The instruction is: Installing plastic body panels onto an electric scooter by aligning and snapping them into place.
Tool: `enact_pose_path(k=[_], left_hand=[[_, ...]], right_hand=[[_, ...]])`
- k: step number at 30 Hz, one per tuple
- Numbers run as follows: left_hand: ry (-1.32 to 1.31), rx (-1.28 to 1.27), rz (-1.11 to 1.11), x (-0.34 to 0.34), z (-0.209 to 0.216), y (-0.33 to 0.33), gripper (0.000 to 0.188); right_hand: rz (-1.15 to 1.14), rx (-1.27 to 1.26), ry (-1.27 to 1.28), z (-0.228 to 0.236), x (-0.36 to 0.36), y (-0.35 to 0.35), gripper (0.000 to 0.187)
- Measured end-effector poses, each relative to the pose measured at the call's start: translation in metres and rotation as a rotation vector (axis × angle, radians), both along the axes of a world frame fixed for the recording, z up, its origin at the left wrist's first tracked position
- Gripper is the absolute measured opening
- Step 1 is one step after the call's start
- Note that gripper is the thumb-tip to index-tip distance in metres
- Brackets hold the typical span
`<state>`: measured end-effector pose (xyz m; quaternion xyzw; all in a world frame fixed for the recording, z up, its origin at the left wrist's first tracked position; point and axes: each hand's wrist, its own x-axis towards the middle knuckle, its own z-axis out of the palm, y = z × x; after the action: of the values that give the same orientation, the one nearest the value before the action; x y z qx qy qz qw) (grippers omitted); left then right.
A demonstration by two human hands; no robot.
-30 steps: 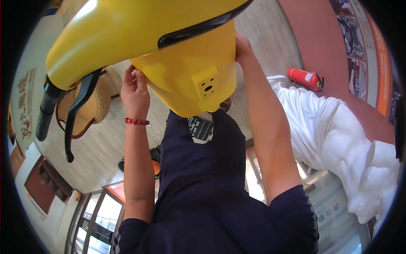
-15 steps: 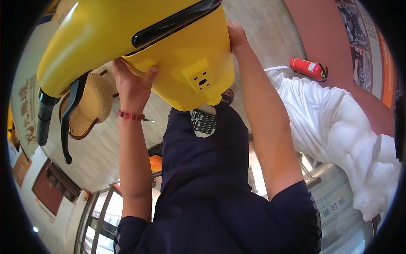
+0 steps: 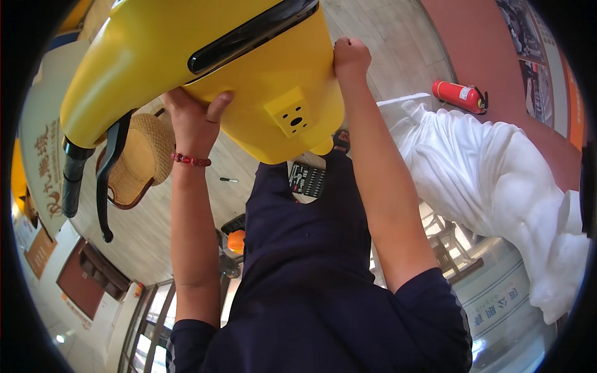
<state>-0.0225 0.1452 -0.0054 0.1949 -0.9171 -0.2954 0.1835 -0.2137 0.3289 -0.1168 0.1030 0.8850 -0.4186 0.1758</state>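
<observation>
A yellow scooter handlebar cover [image 3: 249, 93] fills the upper middle of the view, with a glossy black strip [image 3: 255, 34] across it and a small raised panel with holes on its lower part. From its left end stick out a black grip [image 3: 71, 186] and a black brake lever [image 3: 107, 180]. My left hand [image 3: 194, 118] is closed on the cover's lower left edge, thumb on its face, the other fingers hidden behind. My right hand [image 3: 352, 59] is closed at the cover's right edge, its fingers curled; the fingertips are mostly hidden.
On the floor ahead lie an open tool case [image 3: 308, 180] and a small screwdriver-like tool [image 3: 229, 180]. A wicker chair [image 3: 146, 155] stands at left. On the right are a white statue [image 3: 491, 168] and a red fire extinguisher [image 3: 460, 96]. Something orange [image 3: 236, 241] sits by my left leg.
My right hand has shifted slightly right and down along the cover's edge, its fingers now more curled. The left hand keeps its hold. The view has shifted a little.
</observation>
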Motion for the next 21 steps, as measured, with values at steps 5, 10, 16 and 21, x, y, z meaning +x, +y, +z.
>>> enact_pose_path(k=[5,10,16,21], left_hand=[[0.088,0.037,-0.008,-0.006,0.003,0.004,0.091],[0.106,0.025,0.009,-0.01,0.005,0.007,0.089],[-0.008,-0.12,0.025,-0.014,0.013,0.004,0.083],[-0.023,-0.384,0.019,-0.013,0.016,0.001,0.068]], right_hand=[[0.13,-0.545,0.34,0.038,0.046,-0.006,0.036],[0.234,-0.657,0.356,0.05,0.052,-0.017,0.048],[0.247,-0.57,0.542,0.042,0.045,-0.022,0.045],[0.275,-0.547,0.559,0.041,0.043,-0.019,0.048]])
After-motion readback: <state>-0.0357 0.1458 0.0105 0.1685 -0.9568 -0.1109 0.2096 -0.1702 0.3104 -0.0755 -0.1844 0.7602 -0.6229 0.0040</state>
